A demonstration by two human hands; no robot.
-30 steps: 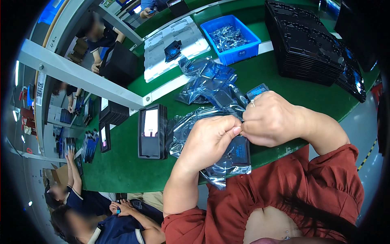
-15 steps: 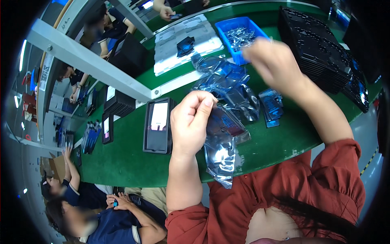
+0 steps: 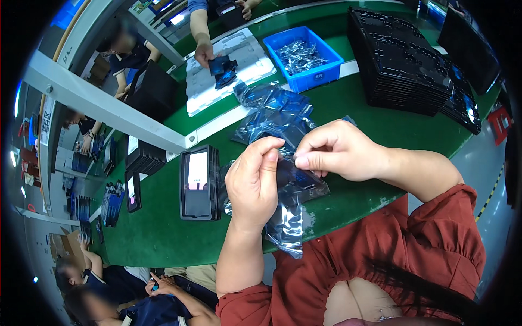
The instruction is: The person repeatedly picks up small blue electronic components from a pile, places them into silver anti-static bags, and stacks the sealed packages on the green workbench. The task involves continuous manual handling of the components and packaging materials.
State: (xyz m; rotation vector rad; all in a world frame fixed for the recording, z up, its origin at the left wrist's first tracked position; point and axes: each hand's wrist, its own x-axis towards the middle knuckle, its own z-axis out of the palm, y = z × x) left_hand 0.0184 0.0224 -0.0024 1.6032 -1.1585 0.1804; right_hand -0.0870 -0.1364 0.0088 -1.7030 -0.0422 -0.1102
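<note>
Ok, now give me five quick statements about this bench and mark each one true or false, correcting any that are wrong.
1. The blue bin holds small shiny pieces. True.
2. The left hand and the right hand are close together by the shiny plastic packaging. True.
3. The right hand is inside the blue bin. False: it is outside the bin, near the left hand.
4. Another person's hand is over the white tray. True.
5. The white tray lies to the right of the blue bin. False: it lies to the left.
</note>
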